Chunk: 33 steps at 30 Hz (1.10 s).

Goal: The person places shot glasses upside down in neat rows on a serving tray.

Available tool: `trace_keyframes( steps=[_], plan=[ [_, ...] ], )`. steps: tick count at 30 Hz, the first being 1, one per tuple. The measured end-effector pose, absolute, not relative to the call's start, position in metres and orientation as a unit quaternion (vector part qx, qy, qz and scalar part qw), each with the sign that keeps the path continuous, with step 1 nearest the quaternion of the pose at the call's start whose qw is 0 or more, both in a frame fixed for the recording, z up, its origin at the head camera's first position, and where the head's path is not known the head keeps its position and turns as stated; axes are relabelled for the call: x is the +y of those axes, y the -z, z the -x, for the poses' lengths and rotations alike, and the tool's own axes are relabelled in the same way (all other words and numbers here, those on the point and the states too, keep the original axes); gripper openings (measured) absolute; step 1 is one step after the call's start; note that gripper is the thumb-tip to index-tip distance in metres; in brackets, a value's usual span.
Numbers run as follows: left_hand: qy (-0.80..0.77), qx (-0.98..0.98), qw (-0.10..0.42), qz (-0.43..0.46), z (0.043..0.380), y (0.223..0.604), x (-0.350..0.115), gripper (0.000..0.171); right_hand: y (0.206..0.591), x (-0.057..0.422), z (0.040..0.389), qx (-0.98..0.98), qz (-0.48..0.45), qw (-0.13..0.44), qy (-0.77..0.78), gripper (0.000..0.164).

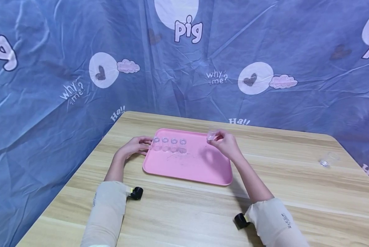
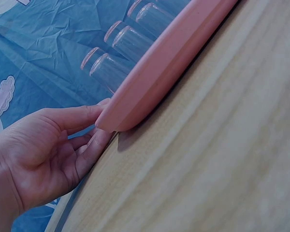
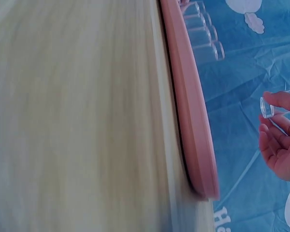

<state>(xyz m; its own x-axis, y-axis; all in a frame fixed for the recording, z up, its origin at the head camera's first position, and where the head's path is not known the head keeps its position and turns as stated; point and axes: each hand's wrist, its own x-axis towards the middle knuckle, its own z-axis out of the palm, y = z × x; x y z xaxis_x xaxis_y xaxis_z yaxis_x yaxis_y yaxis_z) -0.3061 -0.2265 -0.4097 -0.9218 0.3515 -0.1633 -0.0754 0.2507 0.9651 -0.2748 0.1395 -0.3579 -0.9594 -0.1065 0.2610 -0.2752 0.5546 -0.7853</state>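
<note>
On the table lies a pink tray (image 1: 190,168), with several small clear glasses (image 1: 174,141) standing side by side on its left half. My left hand (image 1: 135,146) grips the tray's left end. In the left wrist view, the thumb of the left hand (image 2: 43,150) is at the rim and the other fingers reach below it. Over the tray's far right part, my right hand (image 1: 227,145) pinches another small clear glass (image 1: 211,136). The right wrist view shows this glass (image 3: 267,107) between thumb and fingertips, raised above the tray rim.
One more clear glass (image 1: 324,163) stands on the wooden table (image 1: 283,151) near its right edge. A blue printed cloth (image 1: 184,85) hangs behind the table and along its left side. Black wrist cameras (image 1: 136,193) stick out from both sleeves.
</note>
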Motion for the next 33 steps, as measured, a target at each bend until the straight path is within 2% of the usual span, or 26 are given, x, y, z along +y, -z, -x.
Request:
trace_keyframes(
  steps=[17, 33],
  plan=[
    [-0.603, 0.773, 0.177, -0.087, 0.306, 0.409, -0.228, 0.048, 0.364, 0.104, 0.276, -0.866, -0.107, 0.051, -0.486, 0.029],
    [-0.605, 0.769, 0.179, -0.1, 0.307, 0.409, -0.226, 0.049, 0.373, 0.116, 0.281, -0.872, -0.097, 0.077, -0.473, 0.032]
  ],
)
